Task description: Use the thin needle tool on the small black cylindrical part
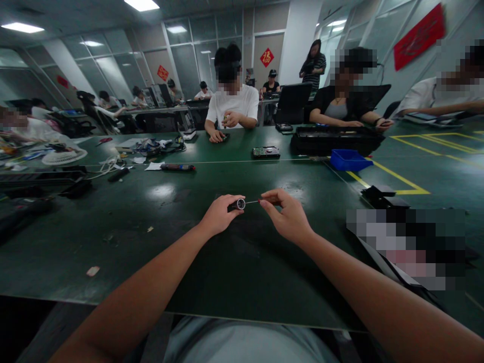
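Observation:
Over the middle of the green table, my left hand [223, 213] is closed around a small dark cylinder with a silver ring at its end [241, 204]. The ring faces me, and my fingers cover part of the body. My right hand [285, 214] pinches a thin screwdriver [254, 202] with a bit of red at the fingertips. Its metal shaft points left, and the tip meets or nearly meets the side of the cylinder; I cannot tell which. Most of the screwdriver's handle is hidden in the right hand.
Ahead on the green table [212, 181] lie a hard drive [266, 152], a multi-coloured tool [177, 167] and a blue bin [350, 160]. Cables and parts [151, 146] spread at left. Black pieces [383, 196] lie at right. A person in white [247, 103] sits opposite.

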`<action>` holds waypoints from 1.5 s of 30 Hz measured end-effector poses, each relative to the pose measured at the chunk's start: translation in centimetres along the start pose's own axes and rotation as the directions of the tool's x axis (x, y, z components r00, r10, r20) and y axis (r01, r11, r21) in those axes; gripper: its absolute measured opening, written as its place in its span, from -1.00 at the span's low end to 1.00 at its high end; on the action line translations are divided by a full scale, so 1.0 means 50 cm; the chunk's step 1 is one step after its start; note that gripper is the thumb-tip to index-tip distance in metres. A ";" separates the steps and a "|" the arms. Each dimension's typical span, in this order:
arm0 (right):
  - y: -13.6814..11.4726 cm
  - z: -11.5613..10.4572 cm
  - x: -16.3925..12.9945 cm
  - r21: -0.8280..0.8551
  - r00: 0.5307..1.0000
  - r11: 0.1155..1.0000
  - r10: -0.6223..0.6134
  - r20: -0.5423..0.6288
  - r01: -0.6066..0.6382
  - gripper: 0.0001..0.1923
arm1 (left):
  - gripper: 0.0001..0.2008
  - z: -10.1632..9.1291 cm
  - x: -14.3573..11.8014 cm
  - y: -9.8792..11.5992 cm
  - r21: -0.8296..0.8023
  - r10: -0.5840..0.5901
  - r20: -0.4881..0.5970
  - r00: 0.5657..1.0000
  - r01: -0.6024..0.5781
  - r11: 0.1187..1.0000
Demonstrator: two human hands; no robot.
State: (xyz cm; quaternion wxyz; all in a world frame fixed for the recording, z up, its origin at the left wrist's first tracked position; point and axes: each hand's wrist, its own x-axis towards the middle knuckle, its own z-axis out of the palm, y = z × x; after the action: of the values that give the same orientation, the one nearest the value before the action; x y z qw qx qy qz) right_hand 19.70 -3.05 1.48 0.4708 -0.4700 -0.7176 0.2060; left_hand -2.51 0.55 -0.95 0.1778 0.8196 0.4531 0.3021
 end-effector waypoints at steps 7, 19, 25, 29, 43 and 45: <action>-0.006 -0.001 -0.004 -0.019 0.998 1.000 0.014 0.054 -0.013 -0.70 | -0.61 -0.001 0.000 0.000 0.001 -0.011 0.010 1.000 0.011 1.000; -0.012 0.000 -0.005 -0.060 0.998 0.997 0.055 0.039 -0.052 -0.69 | -0.62 -0.001 0.000 0.002 -0.003 0.002 -0.004 1.000 -0.002 1.000; -0.012 0.001 -0.004 -0.042 0.997 0.998 0.051 0.064 -0.048 -0.71 | -0.63 -0.001 0.000 0.003 -0.008 0.002 0.000 1.000 -0.002 1.000; -0.009 0.004 -0.003 -0.078 0.997 0.995 0.064 0.040 -0.060 -0.65 | -0.64 -0.001 -0.001 0.004 -0.007 -0.004 0.008 1.000 0.004 1.000; -0.011 0.001 -0.003 -0.059 0.996 0.995 0.080 0.047 -0.078 -0.69 | -0.63 0.001 0.000 0.002 0.002 0.007 0.013 1.000 -0.007 1.000; -0.011 0.002 -0.004 -0.045 0.996 0.996 0.083 0.037 -0.081 -0.67 | -0.63 0.002 0.000 0.000 -0.002 0.014 0.011 1.000 -0.014 1.000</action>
State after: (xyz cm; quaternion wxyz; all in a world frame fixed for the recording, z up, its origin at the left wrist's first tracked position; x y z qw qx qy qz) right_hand 19.37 -3.43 1.73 0.4376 -0.5052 -0.7110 0.2184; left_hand -2.45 0.54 -1.00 0.1789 0.8241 0.4463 0.2993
